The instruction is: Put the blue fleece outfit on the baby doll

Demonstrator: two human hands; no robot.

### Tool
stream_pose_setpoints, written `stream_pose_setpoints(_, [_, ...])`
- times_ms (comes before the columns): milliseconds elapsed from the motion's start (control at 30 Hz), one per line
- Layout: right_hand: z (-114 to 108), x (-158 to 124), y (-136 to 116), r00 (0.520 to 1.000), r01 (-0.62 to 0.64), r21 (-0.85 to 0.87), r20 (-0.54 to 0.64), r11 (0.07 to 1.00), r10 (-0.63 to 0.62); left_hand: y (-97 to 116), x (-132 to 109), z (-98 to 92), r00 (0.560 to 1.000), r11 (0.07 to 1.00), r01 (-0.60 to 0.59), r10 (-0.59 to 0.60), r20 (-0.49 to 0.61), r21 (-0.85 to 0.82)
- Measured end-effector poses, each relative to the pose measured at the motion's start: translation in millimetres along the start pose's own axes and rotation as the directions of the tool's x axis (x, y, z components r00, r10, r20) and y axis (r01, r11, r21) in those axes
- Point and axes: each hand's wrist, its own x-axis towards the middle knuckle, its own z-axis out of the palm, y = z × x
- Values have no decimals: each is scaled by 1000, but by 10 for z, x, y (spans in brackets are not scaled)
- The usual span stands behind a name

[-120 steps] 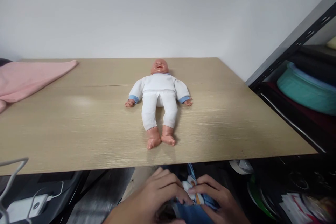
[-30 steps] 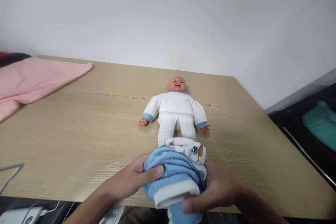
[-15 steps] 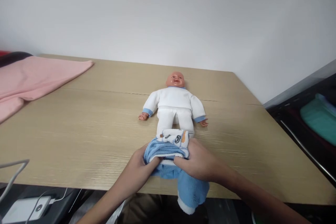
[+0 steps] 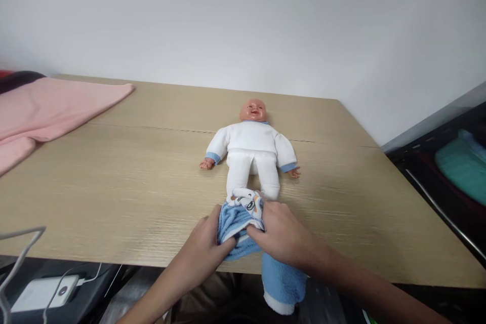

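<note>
A baby doll in a white top and trousers with blue cuffs lies face up on the wooden table, its head toward the wall. At its lower legs, my left hand and my right hand grip a small blue fleece doll garment with white trim and a cartoon face. My thumbs press on the white-edged opening, and the fabric is bunched between the hands. One tube-shaped part of the garment hangs past the table's front edge, below my right hand. The garment hides the doll's feet.
Pink cloth lies at the table's left side. A white power bank with cables sits below the front left edge, and a white cable rises there. On the right, a dark shelf holds a green item. A wall stands behind.
My hands have drawn slightly closer together, bunching the garment into a narrower shape. Its hanging part has shifted a little to the right. The doll stays in place.
</note>
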Motion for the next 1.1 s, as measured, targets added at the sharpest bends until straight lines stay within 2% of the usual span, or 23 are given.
stream_pose_setpoints(100, [33,-5,13,999,-34,-54,9,998,35,-13,8,36,1000,997,6,-5,-12,80])
stream_pose_setpoints(233, [32,-54,26,994,-77,-102,64,992,84,-17,37,60,998,980,-32,22,52,197])
stream_pose_setpoints(433, [36,-132,2,993,-63,-150,93,987,78,-41,57,80,989,927,-112,71,126,357])
stream_pose_setpoints(600, [31,-121,27,992,-27,-112,117,993,40,-64,55,147,990,907,-139,113,86,397])
stream_pose_setpoints(700, [21,-81,94,994,-2,-39,111,999,7,-86,47,177,987,941,-156,162,3,301])
stream_pose_setpoints(833, [1,-23,192,996,62,165,49,984,-71,-119,40,174,968,972,-234,234,-91,17])
stream_pose_setpoints(933, [20,-13,256,990,139,300,-35,944,-134,-179,46,194,964,954,-248,225,-145,-171])
stream_pose_setpoints(1100, [84,-11,351,980,200,476,-100,856,-174,-302,128,203,947,914,-287,225,-231,-287])
